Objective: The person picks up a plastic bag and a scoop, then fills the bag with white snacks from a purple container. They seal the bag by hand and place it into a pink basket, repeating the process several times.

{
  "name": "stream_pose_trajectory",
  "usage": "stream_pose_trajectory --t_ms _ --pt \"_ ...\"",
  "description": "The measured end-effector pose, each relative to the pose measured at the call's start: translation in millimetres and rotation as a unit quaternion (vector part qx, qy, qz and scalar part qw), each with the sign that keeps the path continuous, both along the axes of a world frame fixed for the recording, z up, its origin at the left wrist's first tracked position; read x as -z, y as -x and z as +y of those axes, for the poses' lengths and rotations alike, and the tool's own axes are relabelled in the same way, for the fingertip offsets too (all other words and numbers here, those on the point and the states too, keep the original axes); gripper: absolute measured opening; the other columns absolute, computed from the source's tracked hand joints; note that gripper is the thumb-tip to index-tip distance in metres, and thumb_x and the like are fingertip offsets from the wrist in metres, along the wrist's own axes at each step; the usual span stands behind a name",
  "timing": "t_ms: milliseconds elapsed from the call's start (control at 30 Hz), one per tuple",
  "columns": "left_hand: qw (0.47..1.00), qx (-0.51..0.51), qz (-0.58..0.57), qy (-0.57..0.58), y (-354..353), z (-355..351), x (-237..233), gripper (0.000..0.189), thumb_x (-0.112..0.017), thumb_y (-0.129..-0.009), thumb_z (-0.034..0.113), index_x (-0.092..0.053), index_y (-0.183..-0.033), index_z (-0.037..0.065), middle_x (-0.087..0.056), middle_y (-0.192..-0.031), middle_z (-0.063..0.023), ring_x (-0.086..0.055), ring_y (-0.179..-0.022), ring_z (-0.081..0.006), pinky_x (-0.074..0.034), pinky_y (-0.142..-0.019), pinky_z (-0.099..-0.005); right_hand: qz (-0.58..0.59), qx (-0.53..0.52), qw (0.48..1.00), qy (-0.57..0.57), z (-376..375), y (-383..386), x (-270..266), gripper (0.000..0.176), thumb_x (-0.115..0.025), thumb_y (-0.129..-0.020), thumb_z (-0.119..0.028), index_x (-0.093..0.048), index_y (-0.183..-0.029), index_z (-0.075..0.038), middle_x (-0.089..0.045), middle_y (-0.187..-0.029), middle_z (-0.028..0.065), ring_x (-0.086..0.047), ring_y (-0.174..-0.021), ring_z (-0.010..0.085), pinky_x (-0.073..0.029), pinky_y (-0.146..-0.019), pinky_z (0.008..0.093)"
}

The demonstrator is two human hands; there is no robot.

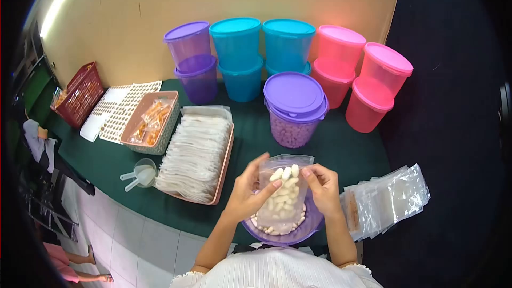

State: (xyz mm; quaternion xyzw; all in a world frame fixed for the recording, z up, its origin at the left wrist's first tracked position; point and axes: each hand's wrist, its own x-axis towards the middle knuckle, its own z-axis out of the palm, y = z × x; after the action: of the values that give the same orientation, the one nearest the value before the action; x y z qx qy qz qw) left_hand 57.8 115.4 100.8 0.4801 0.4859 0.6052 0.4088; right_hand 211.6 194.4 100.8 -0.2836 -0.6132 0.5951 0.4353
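While the clear bag [282, 194] stands upright over the purple bowl [313, 224], both hands grip it. The left hand [245, 194] curls round its left side w/ fingertips on the front. The right hand [321, 185] pinches the right edge just below the mouth. The bag is abt three-quarters full of white oblong pieces [285, 181]. More of the same lie loose in the bowl, which sits at the near edge of the green worktop [346, 149], right in front of the person. Whether the bag's bottom rests in the bowl or hangs just above it can't be told.

Judging by that, the step in hand is filling one bag — and it looks near its end. The mouth appears open and the top strip not yet pressed shut. A next move would call for keeping the bag upright so nothing spills, then flattening the top btw. thumb & fingers along the whole strip.

Nearby:
- a stack of empty bags [386, 194] lies to the right, just beside the right forearm
- a pink tray [226, 168] of white packets [194, 152] sits to the left, w/ clear scoops [140, 173] beside it
- a purple-lidded tub [295, 108] of pink pieces stands behind the bowl — further stacked tubs [237, 58] line the wall
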Motion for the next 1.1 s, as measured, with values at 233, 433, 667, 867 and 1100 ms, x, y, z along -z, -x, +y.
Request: stream_pose_trajectory --t_ms 233,433,667,867,1100 --pt "0.993 -0.090 0.032 -0.066 -23 9 16 0.034 -0.044 -0.087 0.015 -0.039 -0.117 0.000 -0.050 -0.107 -0.0122 -0.047 -0.101 -0.0168 -0.036 -0.087 -0.0270 0.094 -0.009 0.995 0.017 -19 29 4 0.036 -0.037 -0.090 -0.028 -0.046 -0.111 0.000 -0.055 -0.095 0.0059 -0.052 -0.085 0.0101 -0.040 -0.077 0.0220" --pt "0.989 -0.127 -0.031 -0.062 -8 12 21 0.018 -0.048 -0.086 0.015 -0.056 -0.088 -0.001 -0.058 -0.081 -0.0035 -0.052 -0.076 -0.0073 -0.041 -0.068 -0.0209 0.071 0.012 0.997 0.030 -12 27 11 0.026 -0.042 -0.089 -0.019 -0.057 -0.092 0.002 -0.057 -0.084 0.0039 -0.052 -0.078 0.0073 -0.041 -0.069 0.0204" --pt "0.986 -0.144 -0.010 -0.079 -7 10 19 0.012 -0.053 -0.080 0.008 -0.057 -0.074 -0.002 -0.054 -0.066 -0.0015 -0.048 -0.062 -0.0053 -0.038 -0.054 -0.0195 0.092 0.026 0.995 0.028 -19 28 14 0.023 -0.043 -0.088 -0.015 -0.057 -0.081 0.001 -0.058 -0.075 0.0042 -0.052 -0.068 0.0074 -0.041 -0.064 0.0203" --pt "0.987 -0.120 -0.045 -0.096 -21 0 5 0.008 -0.061 -0.075 0.006 -0.058 -0.074 -0.001 -0.057 -0.071 -0.0029 -0.051 -0.065 -0.0066 -0.041 -0.059 -0.0207 0.081 -0.016 0.996 -0.046 -20 25 9 0.010 -0.054 -0.081 -0.009 -0.058 -0.085 -0.001 -0.057 -0.075 0.0013 -0.051 -0.069 0.0062 -0.040 -0.062 0.0202" --pt "0.988 -0.086 -0.049 -0.121 -17 -2 -1 0.013 -0.064 -0.074 0.009 -0.061 -0.081 -0.002 -0.058 -0.076 -0.0058 -0.053 -0.068 -0.0090 -0.042 -0.062 -0.0207 0.109 -0.031 0.992 -0.048 -37 28 -10 0.012 -0.052 -0.082 -0.010 -0.054 -0.089 -0.001 -0.054 -0.080 0.0033 -0.051 -0.077 0.0085 -0.040 -0.070 0.0225"
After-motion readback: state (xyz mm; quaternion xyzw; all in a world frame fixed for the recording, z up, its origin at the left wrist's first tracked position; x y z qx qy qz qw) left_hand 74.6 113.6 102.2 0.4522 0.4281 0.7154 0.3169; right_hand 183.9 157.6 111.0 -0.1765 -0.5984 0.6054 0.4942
